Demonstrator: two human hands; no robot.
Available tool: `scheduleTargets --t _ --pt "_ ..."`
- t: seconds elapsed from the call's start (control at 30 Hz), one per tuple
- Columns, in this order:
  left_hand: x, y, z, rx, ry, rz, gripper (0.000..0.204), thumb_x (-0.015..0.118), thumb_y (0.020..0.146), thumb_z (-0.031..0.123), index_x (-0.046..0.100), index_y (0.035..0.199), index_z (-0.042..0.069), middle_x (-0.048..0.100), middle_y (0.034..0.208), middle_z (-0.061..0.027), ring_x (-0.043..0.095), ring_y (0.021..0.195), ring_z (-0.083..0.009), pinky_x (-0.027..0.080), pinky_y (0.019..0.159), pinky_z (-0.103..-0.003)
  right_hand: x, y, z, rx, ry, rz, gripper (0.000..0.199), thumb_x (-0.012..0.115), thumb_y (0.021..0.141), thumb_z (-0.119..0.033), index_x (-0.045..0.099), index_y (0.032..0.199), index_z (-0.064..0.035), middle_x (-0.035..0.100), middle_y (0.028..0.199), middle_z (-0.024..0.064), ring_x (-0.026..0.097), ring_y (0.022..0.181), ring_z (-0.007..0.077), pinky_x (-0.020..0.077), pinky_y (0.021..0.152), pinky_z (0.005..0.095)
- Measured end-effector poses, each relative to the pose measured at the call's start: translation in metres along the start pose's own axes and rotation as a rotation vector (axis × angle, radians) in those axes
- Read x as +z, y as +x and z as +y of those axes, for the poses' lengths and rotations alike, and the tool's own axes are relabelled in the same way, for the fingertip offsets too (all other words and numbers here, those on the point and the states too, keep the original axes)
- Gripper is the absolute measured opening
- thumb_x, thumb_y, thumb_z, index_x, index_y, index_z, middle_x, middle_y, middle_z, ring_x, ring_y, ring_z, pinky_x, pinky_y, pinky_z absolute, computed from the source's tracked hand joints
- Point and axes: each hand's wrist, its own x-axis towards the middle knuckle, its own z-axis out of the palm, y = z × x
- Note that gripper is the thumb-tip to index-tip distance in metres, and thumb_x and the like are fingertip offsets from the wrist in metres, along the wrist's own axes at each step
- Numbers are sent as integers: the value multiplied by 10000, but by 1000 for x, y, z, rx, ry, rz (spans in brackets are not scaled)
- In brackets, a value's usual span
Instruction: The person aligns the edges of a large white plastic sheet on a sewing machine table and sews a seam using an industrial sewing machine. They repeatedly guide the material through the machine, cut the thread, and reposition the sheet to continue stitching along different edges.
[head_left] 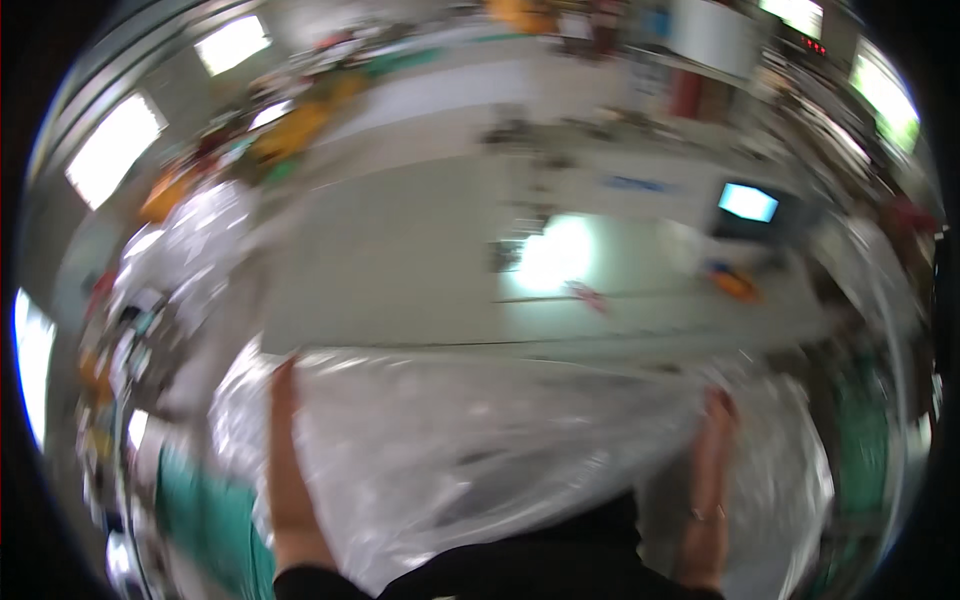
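Near: crumpled clear plastic sheet (pixel 480 430) spanned between left hand (pixel 284 375) and right hand (pixel 718 405), before the worktable (pixel 390 260). Blur hid both grips; I couldn't tell whether fingers pinched. Loose folds, I judged, could've snagged on its edge. Beyond: sewing machine (pixel 640 185).

Clear plastic (pixel 470 425) between both hands (pixel 718 412)

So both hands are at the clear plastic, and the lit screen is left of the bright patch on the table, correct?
Not quite: the head view shows the lit screen to the right of the bright patch. The left hand and right hand are indeed at the clear plastic.
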Motion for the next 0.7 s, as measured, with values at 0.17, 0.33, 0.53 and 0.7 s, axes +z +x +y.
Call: scheduleTargets --t 0.17,0.33,0.53,0.7 --pt "0 28 20 -756 -1167 -36 315 639 886 179 629 1095 -56 645 1080 -83 599 966 -166 443 915 -268 1 59 -31 -256 -181 87 137 659 805 -127 649 815 10 614 710 8 545 617 73 417 571 213" --pt "-3 40 22 -685 -1214 -156 322 655 878 206 645 1075 -49 654 1050 -68 595 948 -144 441 887 -262 -3 69 -39 -229 -187 -6 155 689 772 -92 619 852 22 647 745 57 611 657 106 462 609 245" --pt "-8 35 30 -786 -1221 -93 388 673 865 244 629 1110 -54 650 1074 -71 584 980 -137 428 907 -260 2 78 -39 -290 -326 10 188 699 766 -92 552 833 4 633 720 74 624 656 118 466 594 249" --pt "0 33 33 -727 -1117 21 332 683 853 252 651 1028 -28 651 1000 -46 588 909 -128 453 829 -249 0 79 -33 -320 -297 15 216 715 753 -109 551 843 0 643 734 77 623 649 125 468 590 254"
